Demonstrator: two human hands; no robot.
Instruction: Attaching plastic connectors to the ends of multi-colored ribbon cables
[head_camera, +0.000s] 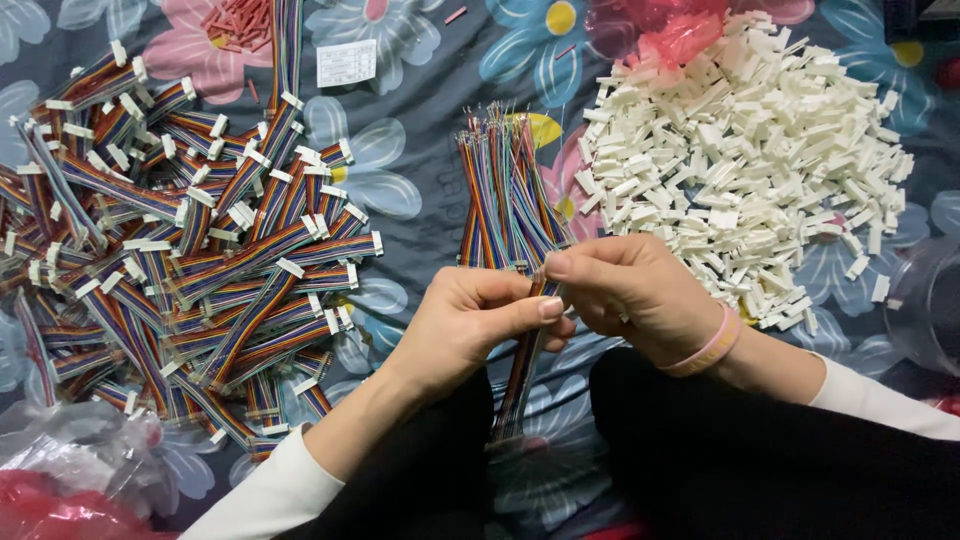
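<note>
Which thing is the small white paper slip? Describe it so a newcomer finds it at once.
Start at the big heap of finished rainbow cables on the left of the flowered cloth. Follow the long rainbow cable strip up to the top edge; just to its right lies the paper slip. It is the only flat white rectangle, unlike the chunky white plastic connectors piled at right.

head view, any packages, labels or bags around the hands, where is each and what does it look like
Small white rectangular paper label: lies flat on the flowered cloth, top centre-left, dark print too small to read.
Crumpled pink-red translucent plastic bag: top right, at the far edge of the white plastic connector pile.
Crumpled clear plastic bag: bottom left corner, over something red.
</note>
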